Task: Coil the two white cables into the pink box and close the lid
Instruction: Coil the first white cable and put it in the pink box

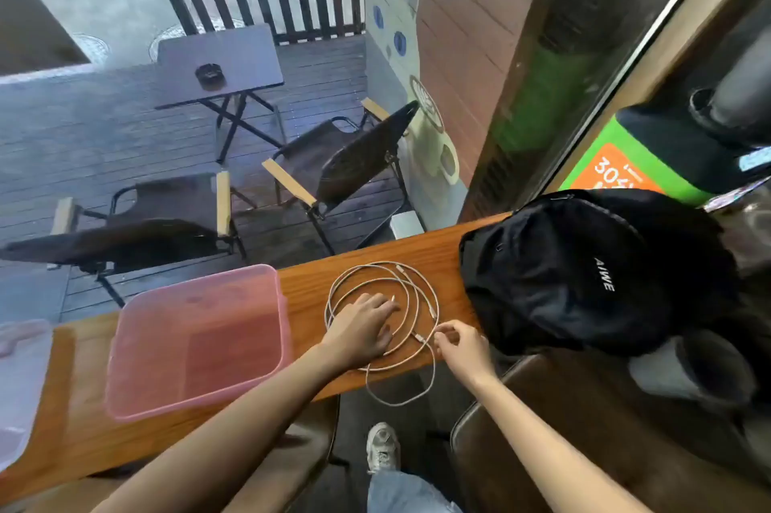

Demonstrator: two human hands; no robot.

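Observation:
White cables (363,272) lie in loose loops on the wooden counter (308,287), and one loop (417,398) hangs over the near edge. My left hand (363,329) lies flat on the loops with straight fingers. My right hand (461,348) pinches a cable near a connector at the loops' right side. The pink translucent box (196,341) stands open to the left of the cables. Its lid (18,383) lies at the far left edge of the view.
A black backpack (584,270) sits on the counter right beside the cables. Brown stools (584,429) stand below the counter, and a shoe (381,446) shows between them. Beyond the window are folding chairs (346,162) and a table.

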